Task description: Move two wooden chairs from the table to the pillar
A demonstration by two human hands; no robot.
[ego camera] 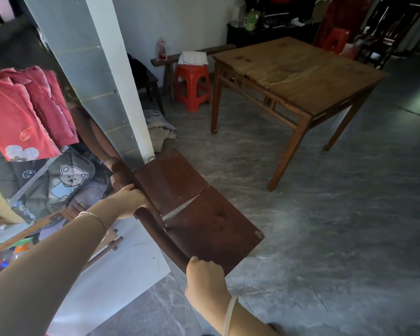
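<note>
Two dark wooden chairs stand side by side by the tiled pillar [92,69]. The farther chair [170,180] has its seat touching the pillar's foot. The nearer chair [214,226] sits right below me, its seat edge against the other's. My left hand [129,200] grips the curved top rail of a chair back where the two backs meet; which chair's rail it is I cannot tell. My right hand [204,272] is closed on the near end of the nearer chair's top rail. The wooden table [298,76] stands farther off at the right, apart from both chairs.
A red plastic stool [192,86] with a folded cloth on it stands by the wall behind the table's left corner. Red clothes [22,110] and a bear-print quilt [58,180] hang left of the pillar. A white board [117,267] lies on the grey floor under my arms.
</note>
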